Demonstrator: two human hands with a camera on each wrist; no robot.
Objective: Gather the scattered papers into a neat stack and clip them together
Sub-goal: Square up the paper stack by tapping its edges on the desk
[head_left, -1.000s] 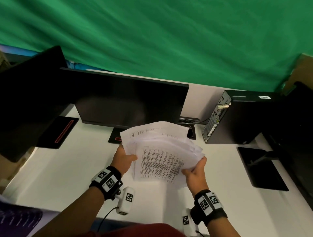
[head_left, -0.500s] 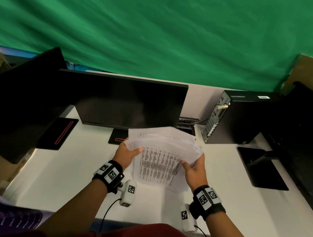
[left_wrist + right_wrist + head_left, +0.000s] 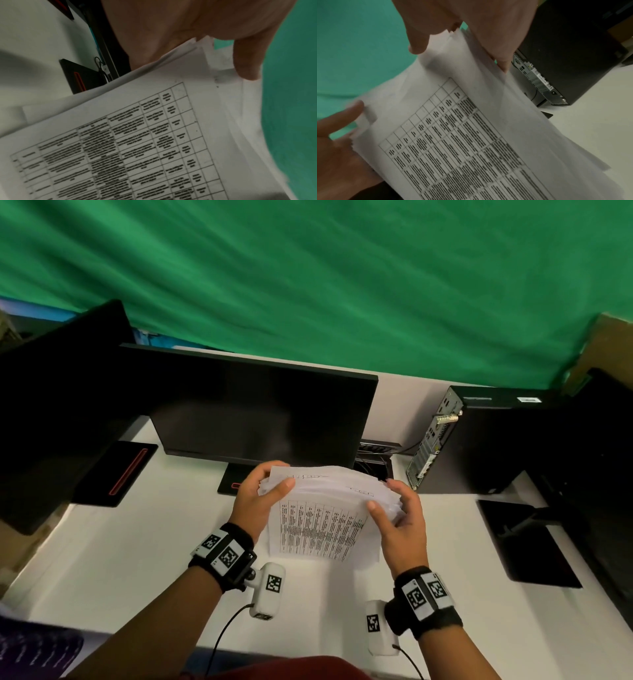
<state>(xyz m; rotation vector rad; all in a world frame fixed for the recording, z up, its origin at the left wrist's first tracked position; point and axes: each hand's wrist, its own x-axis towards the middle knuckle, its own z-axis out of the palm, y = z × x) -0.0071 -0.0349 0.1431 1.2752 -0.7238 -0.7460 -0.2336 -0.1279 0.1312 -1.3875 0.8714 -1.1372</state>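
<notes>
Both hands hold the sheaf of papers (image 3: 325,518) upright above the white desk (image 3: 102,559), near the person and just in front of the black monitor (image 3: 260,412); the left hand (image 3: 257,501) grips the upper left corner, thumb across the front sheet and fingers curled behind, while the right hand (image 3: 400,522) clasps the right edge the same way — a two-sided hold that seems meant to square the sheets against each other; the front page, a printed table, faces the person, and the right wrist view shows the sheets behind it fanned out past its right edge, so the stack is not yet neat; the bottom edges hang close over the desk, though whether they touch it cannot be told, and holding them on end like this would let the person tap them level; in the left wrist view the thumb (image 3: 247,59) presses on the top margin, with several page corners staggered beneath it; a black computer tower (image 3: 479,443) stands to the right and further off, a second dark screen (image 3: 58,405) at the far left; no clip shows in any view, so by my reckoning the clipping is some way off — gathering looks done, aligning is in hand.
</notes>
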